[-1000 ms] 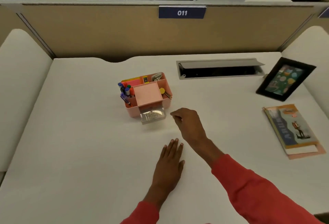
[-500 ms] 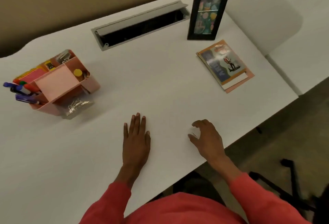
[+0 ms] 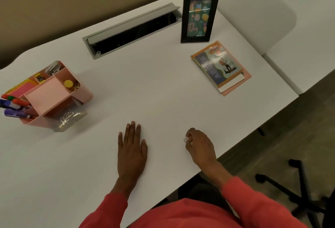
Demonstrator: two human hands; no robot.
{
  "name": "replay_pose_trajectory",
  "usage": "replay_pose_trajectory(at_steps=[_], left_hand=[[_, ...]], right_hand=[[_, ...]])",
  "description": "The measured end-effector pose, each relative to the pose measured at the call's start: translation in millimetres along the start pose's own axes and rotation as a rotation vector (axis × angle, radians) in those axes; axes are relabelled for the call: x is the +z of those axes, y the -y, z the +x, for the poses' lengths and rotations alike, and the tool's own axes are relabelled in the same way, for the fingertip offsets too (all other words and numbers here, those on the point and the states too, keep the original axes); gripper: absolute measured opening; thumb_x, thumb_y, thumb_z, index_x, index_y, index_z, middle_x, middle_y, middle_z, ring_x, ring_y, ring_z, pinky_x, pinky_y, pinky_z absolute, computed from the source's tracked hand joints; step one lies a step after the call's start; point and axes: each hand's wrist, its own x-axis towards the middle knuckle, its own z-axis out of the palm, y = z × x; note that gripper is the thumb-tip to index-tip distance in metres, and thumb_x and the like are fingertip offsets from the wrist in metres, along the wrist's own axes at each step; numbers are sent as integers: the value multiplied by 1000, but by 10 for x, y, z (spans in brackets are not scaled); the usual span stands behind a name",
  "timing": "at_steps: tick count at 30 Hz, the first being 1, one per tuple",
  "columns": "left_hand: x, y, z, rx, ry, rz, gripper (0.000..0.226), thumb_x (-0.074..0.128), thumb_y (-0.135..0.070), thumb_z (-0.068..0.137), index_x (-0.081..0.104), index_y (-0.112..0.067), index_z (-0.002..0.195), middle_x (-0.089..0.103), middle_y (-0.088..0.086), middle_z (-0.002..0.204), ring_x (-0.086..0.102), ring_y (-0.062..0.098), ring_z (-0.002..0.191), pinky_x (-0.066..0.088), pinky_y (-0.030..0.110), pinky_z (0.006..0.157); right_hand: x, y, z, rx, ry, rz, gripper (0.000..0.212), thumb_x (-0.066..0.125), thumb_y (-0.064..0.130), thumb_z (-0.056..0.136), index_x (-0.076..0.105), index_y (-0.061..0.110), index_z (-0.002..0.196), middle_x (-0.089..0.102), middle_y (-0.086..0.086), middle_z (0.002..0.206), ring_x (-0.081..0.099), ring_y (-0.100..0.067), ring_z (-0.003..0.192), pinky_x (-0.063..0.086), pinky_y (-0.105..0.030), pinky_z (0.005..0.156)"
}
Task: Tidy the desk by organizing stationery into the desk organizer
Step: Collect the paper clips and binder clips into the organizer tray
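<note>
1. The left hand [image 3: 131, 148] lay palm down on the smooth white table [image 3: 154, 90], fingers straight and close together, grasping nothing.
2. The right hand [image 3: 200, 146] was near the table's front edge. Its fingers were curled, and thumb and forefinger pinched a small bent-wire paper clip [image 3: 185, 140]. Whether the hand touched the surface could not be told.
3. The desk organizer [image 3: 84, 94], a pink box with smooth matte walls and rounded corners, stood at the far left of the table, well apart from both hands. A flat square panel covered its middle.
4. Its compartments were filled as follows:
   - Purple and red-capped markers [image 3: 14, 107] leaned out of the left one.
   - Bright sticky notes [image 3: 18, 88] lay stacked behind the markers.
   - A round yellow cap [image 3: 68, 83] showed in the right one.
   - Metal binder clips [image 3: 53, 68] filled the rear corner.
5. A clear plastic drawer [image 3: 70, 121] jutted from the organizer's base, holding a tangle of shiny silver clips.
6. At the table's right side, a black rectangular picture frame [image 3: 199, 17] stood upright. Just in front of it lay a fanned stack of glossy booklets [image 3: 221, 66]. A long grey metal cable tray [image 3: 132, 30], its lid raised, was sunk into the table towards the rear.
7. Both arms wore soft red sleeves [image 3: 241, 197].
</note>
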Motion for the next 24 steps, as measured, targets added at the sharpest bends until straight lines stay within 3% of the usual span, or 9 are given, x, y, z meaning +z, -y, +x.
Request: replay_pose_trajectory(at_steps=[4,7,10,13,16,21,24], left_hand=[[-52,1,8,-24,33,-51,58,35,-31,104,23,-18,159,12,-1,168,2,11,155,9,45,126],[-165,13,-18,-32,32,-155,61,41,-29,105,15,-21,160,0,-5,169,-4,10,155,6,40,126],[-360,85,-91,-112,-51,-243,67,46,-22,102,14,-21,160,-4,-5,169,-6,10,155,7,39,127],[-520,260,-171,-208,-136,-300,69,49,-16,100,16,-22,160,-3,-7,169,-5,8,155,12,42,127],[-633,505,-240,-295,-202,-333,67,50,-16,99,21,-23,159,5,-9,168,2,5,154,23,43,124],[-933,852,-265,-396,-362,-348,65,56,-14,97,31,-25,156,17,-10,166,18,6,152,32,37,121],[-1161,1044,-214,-442,-500,-354,62,61,-9,94,41,-19,151,31,-2,162,28,11,150,33,36,119]], right_hand=[[-4,143,53,-86,60,-28,17,56,7,92,64,22,94,58,7,90,56,-12,88,42,-23,69],[-25,497,169,-244,48,82,20,56,6,91,62,25,92,58,8,88,57,-12,82,50,-31,71],[-1,1172,415,-410,61,165,17,61,11,94,67,27,94,66,10,87,62,-8,80,54,-34,75],[50,2046,557,-598,60,300,15,65,8,94,76,16,101,73,4,96,68,-7,88,56,-27,83],[214,2815,602,-732,94,319,20,65,0,92,76,11,104,70,-3,99,66,-12,89,55,-24,82],[555,3513,701,-676,133,233,17,65,9,91,78,18,98,76,1,98,68,-14,90,56,-27,80],[681,3694,773,-437,307,325,20,55,16,87,74,18,93,72,0,94,68,-19,92,58,-39,79]])
